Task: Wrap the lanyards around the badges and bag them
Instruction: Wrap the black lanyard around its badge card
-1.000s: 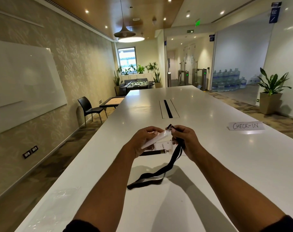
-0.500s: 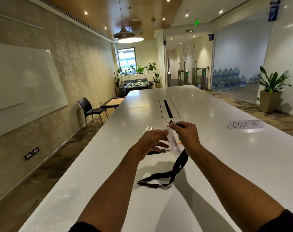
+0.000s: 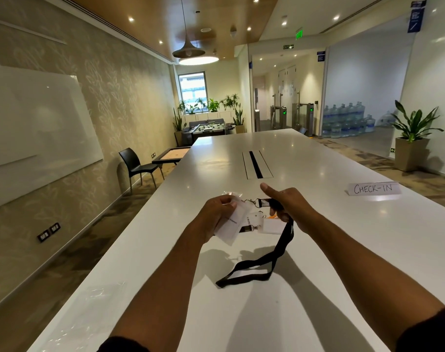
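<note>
My left hand (image 3: 216, 214) holds a white badge in a clear sleeve (image 3: 232, 224) above the white table (image 3: 343, 250). A metal clip joins the badge to a black lanyard (image 3: 264, 262). My right hand (image 3: 290, 207) grips the lanyard just behind the clip, thumb pointing up. The strap hangs from that hand and its loop lies on the table in front of me. Two more badges (image 3: 269, 224) lie on the table under my hands, partly hidden. A clear plastic bag (image 3: 96, 298) lies near the table's left edge.
A folded "CHECK-IN" sign (image 3: 372, 188) stands on the table to the right. A cable slot (image 3: 255, 164) runs along the table's middle. A black chair (image 3: 137, 166) stands by the left wall, a potted plant (image 3: 412, 138) at the right.
My hands have drawn apart, stretching clip and lanyard out between them. The badge has turned flat toward me in my left hand. The strap's loop shifted slightly right on the table.
</note>
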Demonstrator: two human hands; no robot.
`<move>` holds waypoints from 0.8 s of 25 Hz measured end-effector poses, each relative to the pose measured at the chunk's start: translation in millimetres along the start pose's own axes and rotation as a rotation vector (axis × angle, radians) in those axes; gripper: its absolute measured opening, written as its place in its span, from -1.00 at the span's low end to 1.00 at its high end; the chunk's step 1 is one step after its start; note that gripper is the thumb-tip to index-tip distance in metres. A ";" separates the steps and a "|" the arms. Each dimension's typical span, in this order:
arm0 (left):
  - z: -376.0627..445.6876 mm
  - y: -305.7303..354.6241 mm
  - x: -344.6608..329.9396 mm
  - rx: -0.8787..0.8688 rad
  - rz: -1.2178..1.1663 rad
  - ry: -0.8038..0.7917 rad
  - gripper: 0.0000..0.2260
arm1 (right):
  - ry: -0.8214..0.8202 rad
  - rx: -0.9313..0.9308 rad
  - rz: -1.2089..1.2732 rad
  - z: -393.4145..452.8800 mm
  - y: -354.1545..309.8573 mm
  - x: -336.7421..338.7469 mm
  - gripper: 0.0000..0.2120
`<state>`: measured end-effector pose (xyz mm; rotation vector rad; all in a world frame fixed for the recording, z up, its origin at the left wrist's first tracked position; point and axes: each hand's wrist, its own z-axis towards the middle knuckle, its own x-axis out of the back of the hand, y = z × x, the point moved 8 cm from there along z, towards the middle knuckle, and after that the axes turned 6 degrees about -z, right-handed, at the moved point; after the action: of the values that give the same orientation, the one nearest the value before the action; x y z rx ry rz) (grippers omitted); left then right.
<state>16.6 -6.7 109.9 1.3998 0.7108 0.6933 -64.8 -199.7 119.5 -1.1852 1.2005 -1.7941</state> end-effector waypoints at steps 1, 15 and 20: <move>-0.7 0.9 -1.9 0.003 -0.019 -0.025 -0.81 | 0.065 0.043 -0.048 -0.9 0.1 2.7 -0.30; 1.9 34.5 -10.6 -0.175 -0.107 0.062 -0.68 | -0.121 0.280 0.342 -21.9 -9.3 -49.6 -0.50; 3.5 55.2 -8.5 -0.242 -0.139 0.083 -0.69 | -0.041 0.290 0.382 -21.7 -20.1 -50.7 -0.77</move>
<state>13.3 -12.7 165.5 1.0959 0.7555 0.7056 -67.2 -141.0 118.6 -0.7649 1.0201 -1.5792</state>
